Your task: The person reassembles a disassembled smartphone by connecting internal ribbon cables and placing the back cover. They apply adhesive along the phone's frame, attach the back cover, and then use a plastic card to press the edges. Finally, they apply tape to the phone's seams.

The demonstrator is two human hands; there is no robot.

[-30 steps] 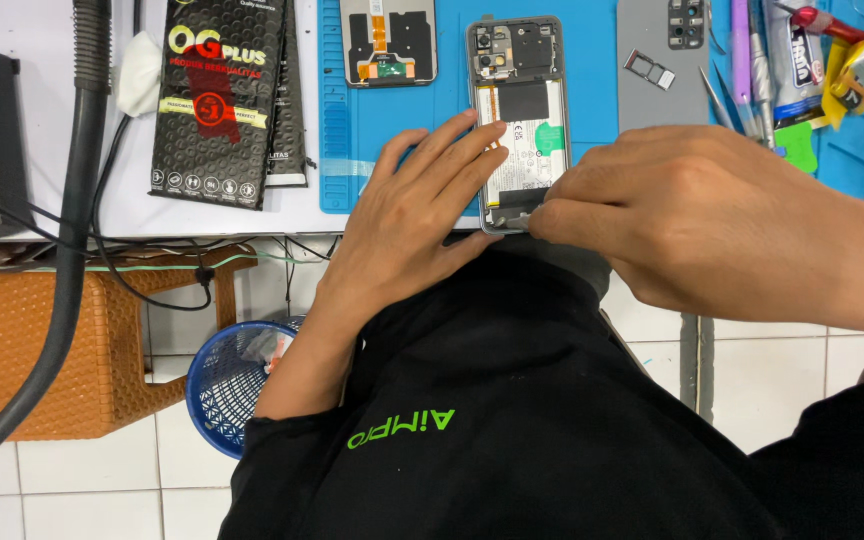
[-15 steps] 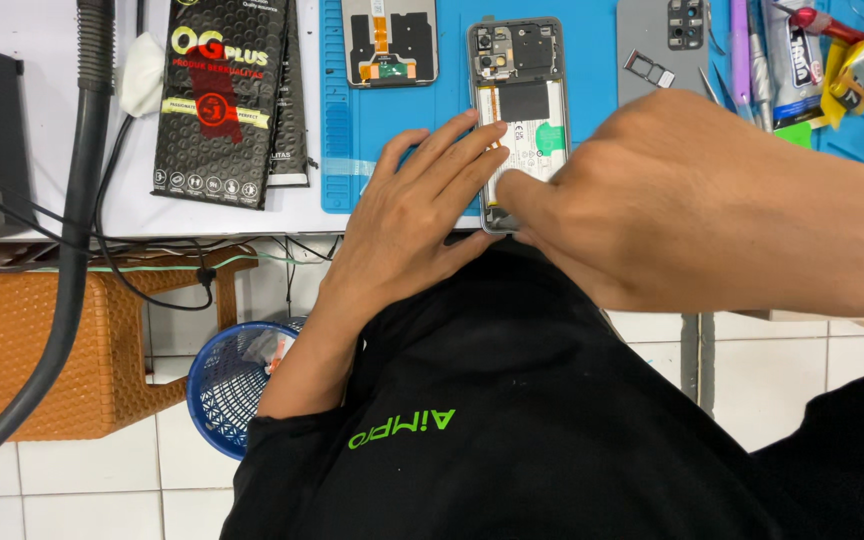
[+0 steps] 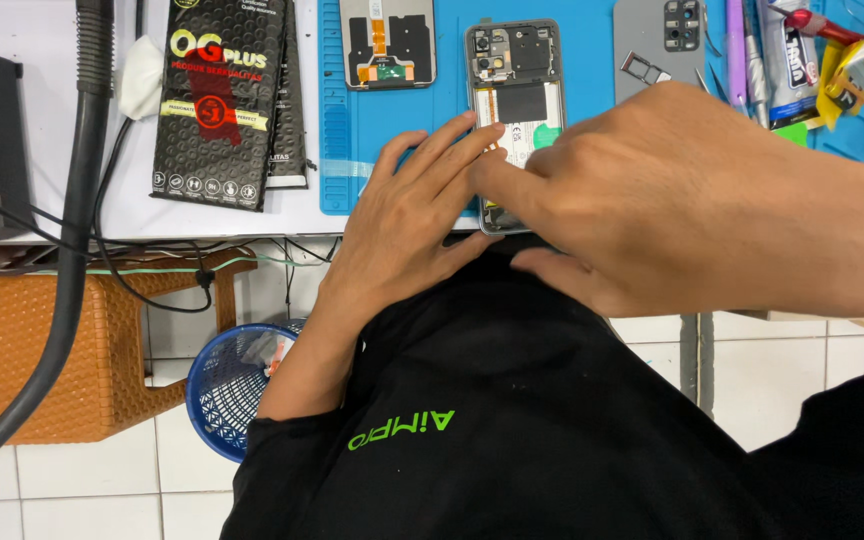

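Black shirt fills near foreground, hides desk edge below hands. Left hand flat, fingers spread, pressing left side of opened phone at near edge of blue mat. Right hand covers phone's lower half, fingertips pinched down on it; whether anything is gripped, cannot tell. Little free mat between hands. Grey back cover beside phone, tools crowded far right, cut off by frame.

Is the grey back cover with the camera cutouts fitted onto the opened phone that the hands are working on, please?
No, the grey back cover lies apart on the blue mat, right of the opened phone, whose insides show.
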